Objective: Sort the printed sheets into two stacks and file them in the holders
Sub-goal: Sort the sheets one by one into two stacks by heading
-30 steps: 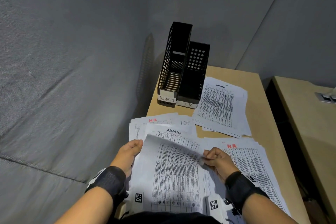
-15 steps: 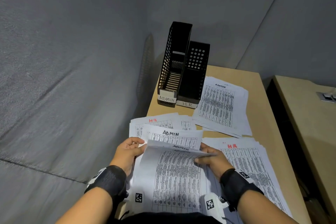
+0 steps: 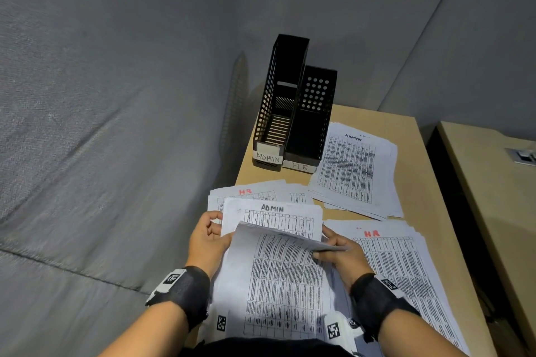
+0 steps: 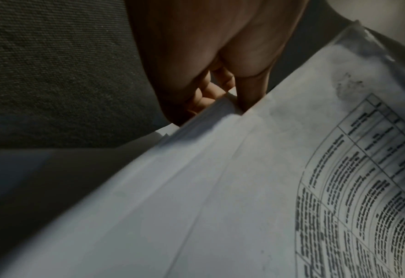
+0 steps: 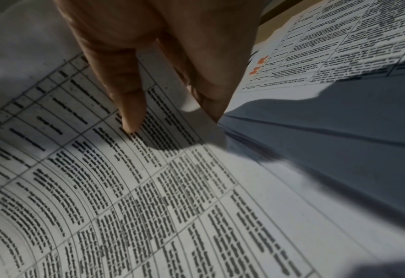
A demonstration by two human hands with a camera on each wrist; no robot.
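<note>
My left hand (image 3: pixel 213 226) grips the left edge of the unsorted pile (image 4: pixel 220 188) at the desk's near end; its fingers (image 4: pixel 211 92) curl round the paper edge. My right hand (image 3: pixel 323 246) pinches the right edge of the top sheet (image 3: pixel 284 272), thumb (image 5: pixel 127 105) on the print, and curls it up toward me. Beneath it lies a sheet headed ADMIN (image 3: pixel 272 213). A sorted HR stack (image 3: pixel 406 269) lies at the right, and an ADMIN stack (image 3: pixel 356 165) further back. Two black holders stand at the far left: ADMIN (image 3: pixel 268 113) and HR (image 3: pixel 314 113).
A sheet headed HR (image 3: pixel 246 193) sticks out behind the pile. Grey fabric walls close in the left and back. The wooden desk (image 3: pixel 429 182) is narrow; a dark gap separates it from a second desk (image 3: pixel 493 197) at the right.
The top sheet's far edge has been lifted and curled back toward me, uncovering the ADMIN heading of the sheet below. My right hand has shifted slightly right along the sheet's edge.
</note>
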